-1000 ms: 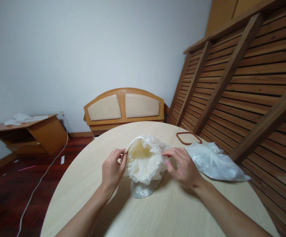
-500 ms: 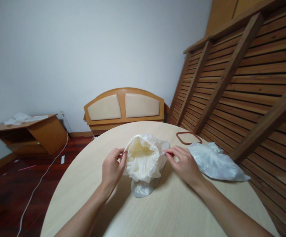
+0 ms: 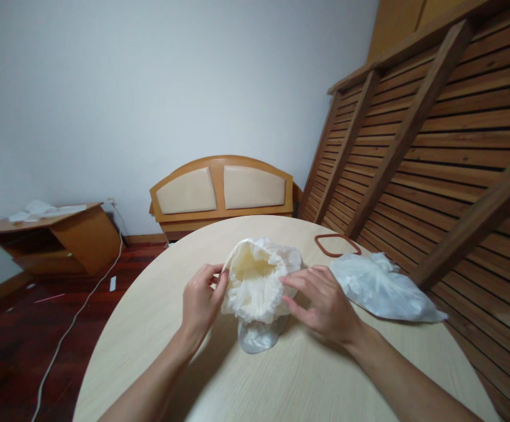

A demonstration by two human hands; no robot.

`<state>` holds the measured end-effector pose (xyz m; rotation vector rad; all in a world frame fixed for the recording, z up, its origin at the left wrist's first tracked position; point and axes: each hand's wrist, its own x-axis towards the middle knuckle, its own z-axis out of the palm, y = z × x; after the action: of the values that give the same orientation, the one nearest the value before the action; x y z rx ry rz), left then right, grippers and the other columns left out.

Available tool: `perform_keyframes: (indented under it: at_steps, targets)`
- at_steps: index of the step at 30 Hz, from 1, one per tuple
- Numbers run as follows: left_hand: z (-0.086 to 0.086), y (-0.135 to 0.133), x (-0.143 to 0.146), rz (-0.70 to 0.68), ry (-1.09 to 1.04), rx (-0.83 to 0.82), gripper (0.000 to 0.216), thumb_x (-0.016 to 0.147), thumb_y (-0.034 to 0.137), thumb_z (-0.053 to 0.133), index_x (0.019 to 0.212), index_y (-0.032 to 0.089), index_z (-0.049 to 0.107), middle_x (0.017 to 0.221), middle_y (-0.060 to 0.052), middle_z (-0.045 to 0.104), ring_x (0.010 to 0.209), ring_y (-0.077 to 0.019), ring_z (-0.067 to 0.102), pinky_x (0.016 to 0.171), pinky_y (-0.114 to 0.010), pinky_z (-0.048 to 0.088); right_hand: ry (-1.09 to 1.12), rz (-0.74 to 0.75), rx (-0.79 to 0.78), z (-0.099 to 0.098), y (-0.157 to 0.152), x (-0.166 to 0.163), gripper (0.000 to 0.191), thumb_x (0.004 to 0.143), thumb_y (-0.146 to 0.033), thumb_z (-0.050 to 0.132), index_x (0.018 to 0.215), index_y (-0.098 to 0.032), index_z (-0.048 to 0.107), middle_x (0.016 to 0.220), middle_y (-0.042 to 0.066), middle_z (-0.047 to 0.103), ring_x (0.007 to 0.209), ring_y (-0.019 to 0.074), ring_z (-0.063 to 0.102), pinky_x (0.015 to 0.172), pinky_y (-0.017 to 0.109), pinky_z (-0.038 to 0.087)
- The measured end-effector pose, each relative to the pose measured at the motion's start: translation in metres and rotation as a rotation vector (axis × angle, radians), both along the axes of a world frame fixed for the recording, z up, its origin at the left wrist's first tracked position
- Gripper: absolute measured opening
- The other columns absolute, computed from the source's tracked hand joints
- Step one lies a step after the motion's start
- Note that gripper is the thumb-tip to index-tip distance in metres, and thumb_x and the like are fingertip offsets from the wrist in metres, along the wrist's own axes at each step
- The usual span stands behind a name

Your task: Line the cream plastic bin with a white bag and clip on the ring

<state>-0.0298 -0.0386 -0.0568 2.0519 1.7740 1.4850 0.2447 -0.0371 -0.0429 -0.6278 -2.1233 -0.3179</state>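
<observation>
A bunched white plastic bag (image 3: 257, 281) stands in the middle of the round light wooden table (image 3: 290, 375), its mouth open towards me and its rim gathered into folds. My left hand (image 3: 200, 302) pinches the rim on the bag's left side, fingers closed on the plastic. My right hand (image 3: 323, 305) presses against the bag's right side, its fingers curled onto the gathered rim. A bit of clearer plastic (image 3: 255, 339) sticks out under the bag.
A second crumpled white plastic bag (image 3: 380, 288) lies to the right on the table, with a brown rounded ring (image 3: 336, 245) behind it. A slatted wooden frame (image 3: 435, 146) leans along the right. A headboard (image 3: 222, 190), low cabinet (image 3: 48, 237) and floor cable (image 3: 77, 319) lie beyond.
My right hand has shifted left and slightly down along the bag's rim, gathering more of it. The left hand keeps its pinch in the same place.
</observation>
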Motion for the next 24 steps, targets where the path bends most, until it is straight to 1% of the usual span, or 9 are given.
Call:
perform_keyframes:
  at_steps: [3, 6, 9, 12, 17, 19, 22, 24]
  targets:
    - [0.002, -0.002, 0.001, -0.006, -0.028, -0.011, 0.020, 0.089, 0.033, 0.058, 0.093, 0.021, 0.073, 0.083, -0.002, 0.073, 0.066, -0.0164, 0.065, 0.065, -0.028, 0.050, -0.016, -0.006, -0.023, -0.003, 0.003, 0.000, 0.021, 0.093, -0.020, 0.066, 0.114, -0.021, 0.063, 0.097, 0.004, 0.074, 0.087, 0.0200, 0.067, 0.084, 0.037, 0.042]
    - [0.004, -0.003, 0.004, -0.015, -0.048, -0.020, 0.020, 0.088, 0.033, 0.058, 0.091, 0.020, 0.073, 0.084, -0.002, 0.074, 0.065, -0.0159, 0.065, 0.063, -0.027, 0.051, 0.015, 0.025, 0.001, -0.006, 0.007, 0.002, 0.013, 0.095, -0.015, 0.063, 0.106, -0.021, 0.067, 0.095, 0.003, 0.075, 0.086, 0.0174, 0.068, 0.086, 0.035, 0.041]
    - [0.005, -0.005, 0.006, -0.033, -0.075, -0.031, 0.021, 0.088, 0.035, 0.059, 0.091, 0.019, 0.072, 0.085, -0.003, 0.074, 0.062, -0.0151, 0.064, 0.057, -0.026, 0.051, 0.039, 0.048, 0.014, -0.007, 0.008, 0.004, 0.012, 0.095, -0.012, 0.062, 0.100, -0.021, 0.067, 0.093, 0.002, 0.076, 0.085, 0.0165, 0.069, 0.087, 0.034, 0.040]
    - [0.005, -0.006, 0.008, -0.040, -0.092, -0.035, 0.022, 0.088, 0.035, 0.059, 0.095, 0.019, 0.072, 0.087, -0.003, 0.073, 0.060, -0.0139, 0.064, 0.054, -0.024, 0.051, 0.046, 0.004, -0.023, -0.008, 0.009, 0.003, 0.011, 0.096, -0.011, 0.059, 0.097, -0.020, 0.065, 0.091, 0.001, 0.075, 0.084, 0.0170, 0.069, 0.087, 0.034, 0.040]
    - [0.006, -0.006, 0.009, -0.019, -0.087, -0.017, 0.026, 0.088, 0.033, 0.059, 0.106, 0.019, 0.070, 0.096, -0.003, 0.073, 0.057, -0.0120, 0.062, 0.054, -0.025, 0.052, 0.092, -0.127, -0.105, -0.009, 0.014, 0.004, 0.012, 0.095, -0.010, 0.054, 0.094, -0.020, 0.061, 0.088, 0.002, 0.071, 0.085, 0.0189, 0.066, 0.083, 0.034, 0.041]
    - [0.006, -0.006, 0.009, -0.011, -0.086, -0.012, 0.026, 0.088, 0.032, 0.058, 0.108, 0.019, 0.069, 0.100, -0.004, 0.073, 0.056, -0.0114, 0.061, 0.055, -0.025, 0.052, 0.118, -0.155, -0.112, -0.008, 0.013, 0.004, 0.010, 0.095, -0.012, 0.055, 0.094, -0.020, 0.060, 0.086, 0.003, 0.070, 0.085, 0.0197, 0.066, 0.081, 0.034, 0.042]
    - [0.005, -0.005, 0.009, -0.005, -0.109, -0.014, 0.029, 0.088, 0.032, 0.058, 0.112, 0.018, 0.067, 0.105, -0.005, 0.073, 0.055, -0.0105, 0.061, 0.056, -0.026, 0.053, 0.100, -0.097, -0.098, -0.005, 0.007, 0.002, 0.002, 0.094, -0.020, 0.060, 0.095, -0.020, 0.059, 0.087, 0.003, 0.070, 0.084, 0.0208, 0.065, 0.082, 0.035, 0.041]
    - [0.005, -0.004, 0.010, -0.005, -0.142, -0.015, 0.033, 0.089, 0.032, 0.059, 0.118, 0.018, 0.065, 0.108, -0.006, 0.072, 0.054, -0.0097, 0.061, 0.055, -0.026, 0.053, 0.054, -0.035, -0.102, -0.003, 0.001, -0.001, 0.013, 0.091, -0.031, 0.066, 0.095, -0.020, 0.059, 0.087, 0.004, 0.070, 0.082, 0.0215, 0.065, 0.082, 0.037, 0.039]
